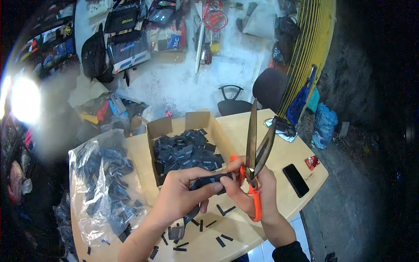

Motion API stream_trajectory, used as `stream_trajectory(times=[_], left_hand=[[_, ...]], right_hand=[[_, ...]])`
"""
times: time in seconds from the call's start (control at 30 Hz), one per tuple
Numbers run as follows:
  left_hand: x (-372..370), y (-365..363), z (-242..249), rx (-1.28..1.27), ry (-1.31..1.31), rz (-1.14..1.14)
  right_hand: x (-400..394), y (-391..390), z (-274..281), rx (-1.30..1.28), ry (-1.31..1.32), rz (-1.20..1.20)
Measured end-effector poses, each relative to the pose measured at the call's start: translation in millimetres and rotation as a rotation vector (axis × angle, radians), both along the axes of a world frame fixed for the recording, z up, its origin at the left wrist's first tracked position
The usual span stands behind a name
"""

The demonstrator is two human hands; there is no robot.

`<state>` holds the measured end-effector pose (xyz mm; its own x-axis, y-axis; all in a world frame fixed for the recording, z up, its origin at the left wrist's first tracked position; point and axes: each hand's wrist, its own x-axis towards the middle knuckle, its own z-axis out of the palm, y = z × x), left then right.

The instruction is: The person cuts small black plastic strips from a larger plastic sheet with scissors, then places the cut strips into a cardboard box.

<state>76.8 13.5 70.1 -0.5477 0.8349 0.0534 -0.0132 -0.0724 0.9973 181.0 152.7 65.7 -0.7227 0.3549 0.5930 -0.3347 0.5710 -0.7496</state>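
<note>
My left hand (185,192) is closed on a black fabric label strip (211,179) with light lettering, thumb pressed over it. The strip's tail hangs down below that hand. My right hand (262,187) holds scissors (251,148) with orange handles, their blades pointing up and spread apart. Its thumb and fingertips also pinch the strip's right end. Just beyond both hands stands an open cardboard box (224,137) holding a heap of black labels (185,150), several printed EPSON. Small black offcuts (221,241) lie on the table below my hands.
A clear plastic bag (104,183) with black pieces covers the table's left side. On the right of the wooden table (244,126) lie a black phone (296,180) and a red packet (312,162). A dark chair (270,87) stands behind the table.
</note>
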Motion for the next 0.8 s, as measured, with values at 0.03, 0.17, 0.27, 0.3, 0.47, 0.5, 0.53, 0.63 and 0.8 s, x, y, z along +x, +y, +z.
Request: stream_trajectory(times=[0.03,0.17,0.27,0.3,0.47,0.5,0.53,0.63,0.8], left_hand=[[1,0,0,0.011,0.010,0.016],[7,1,3,-0.066,0.006,0.067],[8,4,-7,-0.013,0.008,0.075],[10,4,-4,-0.011,0.001,0.084],[17,0,0,0.014,-0.015,0.142],[17,-2,1,0.017,-0.026,0.164],[18,-3,1,0.019,-0.027,0.169],[21,-2,2,0.061,-0.049,0.199],[24,-3,6,0.056,-0.098,0.189]], right_hand=[[0,1,0,-0.045,-0.015,0.023],[-3,6,-6,-0.017,0.056,0.045],[0,6,-8,-0.085,0.034,0.051],[2,4,-5,-0.117,0.030,0.043],[25,-1,-7,-0.614,-0.137,0.193],[30,0,-19,-0.308,-0.154,0.095],[35,-2,-25,-0.305,-0.155,0.099],[47,-5,-36,-0.188,-0.363,0.119],[52,-13,-46,-0.305,-0.398,0.150]])
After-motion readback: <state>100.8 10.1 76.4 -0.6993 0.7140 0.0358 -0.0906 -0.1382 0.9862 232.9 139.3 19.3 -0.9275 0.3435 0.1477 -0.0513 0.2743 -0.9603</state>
